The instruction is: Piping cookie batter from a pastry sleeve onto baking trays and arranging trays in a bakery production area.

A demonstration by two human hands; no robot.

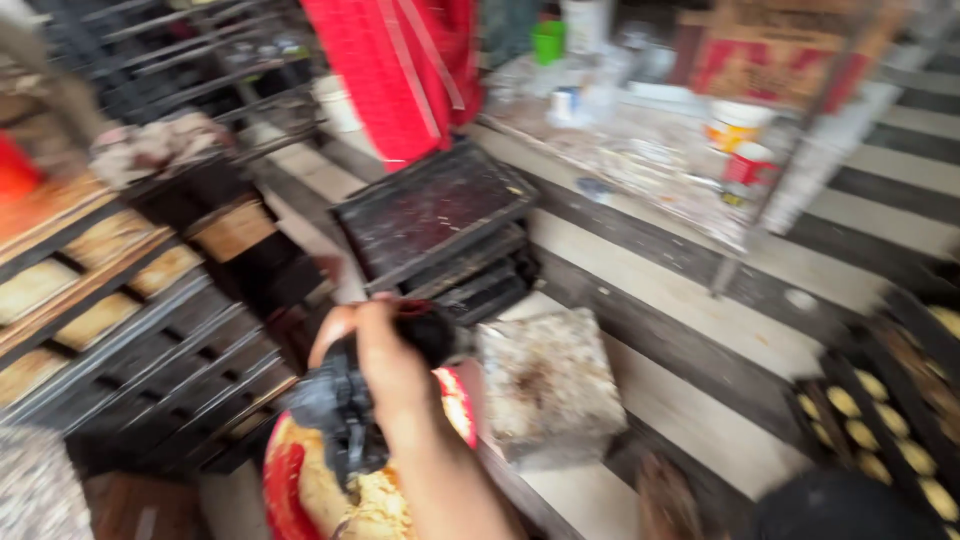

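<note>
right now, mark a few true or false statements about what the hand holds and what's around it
1. A hand grips a dark, crumpled thing. True.
2. The hand is over a blue bucket. False: it is over a red bowl of yellowish stuff.
3. Black trays are stacked on the floor beyond the hand. True.
4. The rack at the left is bare. False: it holds pale loaves.
5. Trays of small yellow rounds lie at the right. True.
</note>
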